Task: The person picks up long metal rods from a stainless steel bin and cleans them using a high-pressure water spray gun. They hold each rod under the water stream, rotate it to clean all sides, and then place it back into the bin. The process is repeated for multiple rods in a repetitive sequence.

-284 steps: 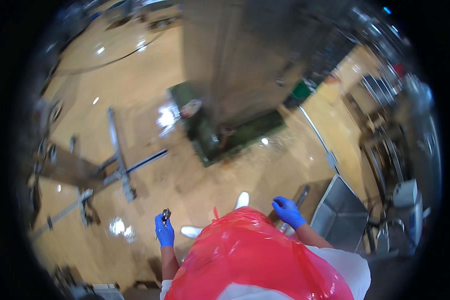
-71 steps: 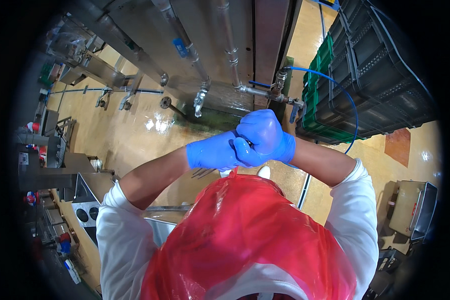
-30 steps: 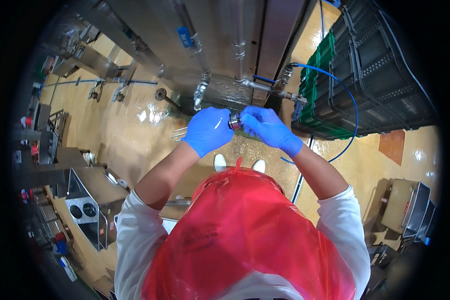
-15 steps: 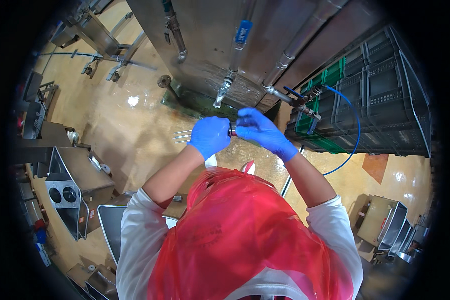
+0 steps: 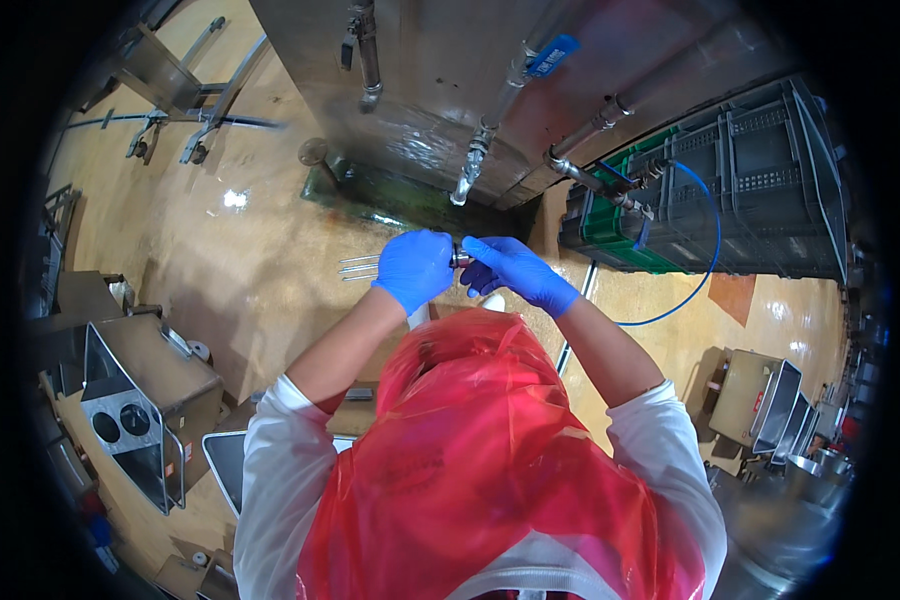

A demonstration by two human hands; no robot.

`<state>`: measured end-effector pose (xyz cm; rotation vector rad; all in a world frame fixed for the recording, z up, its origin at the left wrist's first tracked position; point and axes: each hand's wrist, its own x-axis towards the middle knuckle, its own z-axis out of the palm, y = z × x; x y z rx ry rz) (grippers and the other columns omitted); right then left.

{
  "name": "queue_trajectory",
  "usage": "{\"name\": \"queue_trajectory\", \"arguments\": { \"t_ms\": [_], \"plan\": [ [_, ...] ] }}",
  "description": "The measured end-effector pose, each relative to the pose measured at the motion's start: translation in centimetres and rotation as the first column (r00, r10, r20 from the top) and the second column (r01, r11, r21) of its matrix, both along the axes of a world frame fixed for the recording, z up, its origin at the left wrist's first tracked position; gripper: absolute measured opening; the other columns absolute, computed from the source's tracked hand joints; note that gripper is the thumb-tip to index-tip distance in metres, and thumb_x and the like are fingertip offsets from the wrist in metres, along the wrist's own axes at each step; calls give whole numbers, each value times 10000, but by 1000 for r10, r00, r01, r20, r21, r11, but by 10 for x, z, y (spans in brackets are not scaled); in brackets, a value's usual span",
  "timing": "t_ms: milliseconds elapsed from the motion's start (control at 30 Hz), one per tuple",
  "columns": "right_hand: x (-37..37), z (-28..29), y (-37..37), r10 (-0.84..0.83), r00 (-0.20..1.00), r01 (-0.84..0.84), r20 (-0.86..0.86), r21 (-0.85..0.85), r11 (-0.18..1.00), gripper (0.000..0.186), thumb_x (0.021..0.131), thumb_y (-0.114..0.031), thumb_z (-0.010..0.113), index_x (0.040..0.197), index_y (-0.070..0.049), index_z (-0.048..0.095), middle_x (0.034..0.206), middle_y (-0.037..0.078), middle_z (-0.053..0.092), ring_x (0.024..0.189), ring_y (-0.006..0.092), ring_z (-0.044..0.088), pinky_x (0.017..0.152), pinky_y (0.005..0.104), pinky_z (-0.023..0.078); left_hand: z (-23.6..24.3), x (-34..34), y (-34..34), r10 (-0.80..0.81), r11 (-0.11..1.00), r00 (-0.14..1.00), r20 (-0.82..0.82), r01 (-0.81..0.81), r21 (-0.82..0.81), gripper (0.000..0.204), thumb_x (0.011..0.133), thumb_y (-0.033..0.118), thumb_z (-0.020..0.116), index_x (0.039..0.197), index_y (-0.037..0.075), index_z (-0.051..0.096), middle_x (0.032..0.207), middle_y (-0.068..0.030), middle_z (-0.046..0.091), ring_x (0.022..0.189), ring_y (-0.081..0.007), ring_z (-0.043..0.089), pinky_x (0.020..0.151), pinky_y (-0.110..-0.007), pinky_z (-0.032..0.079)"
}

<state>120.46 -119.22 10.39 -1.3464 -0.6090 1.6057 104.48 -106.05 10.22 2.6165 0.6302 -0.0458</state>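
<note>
Between both hands (image 5: 415, 270) (image 5: 522, 275) gleams a dark metallic piece (image 5: 459, 257).

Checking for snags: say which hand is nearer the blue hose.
Right. The right hand is left of the blue hose; the left hand is farther left.

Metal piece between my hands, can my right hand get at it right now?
Probably yes: the metal piece sticks out of the left hand toward the right hand, which seems to touch it, and nothing visible blocks the way.
</note>
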Motion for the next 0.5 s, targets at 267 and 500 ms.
{"name": "queue_trajectory", "arguments": {
  "t_ms": [267,500],
  "plan": [
    [11,-18,5,38,999,-38,-7,-116,992,445,825,5,774,1229,-63,600,1141,38,650,1073,143,649,956,309,524,-5,9,1,-58,998,998,-7,58,28,140,773,174,655,812,59,724,783,-202,697,749,-376,700,686,-483,566],
    [7,-32,-14,-144,990,136,4,302,944,409,874,-3,728,1256,-53,590,1162,53,649,1017,143,661,903,309,548,2,24,-8,-54,996,997,-59,58,62,143,783,171,671,855,57,719,799,-196,705,786,-376,707,719,-485,568]
  ]
}}
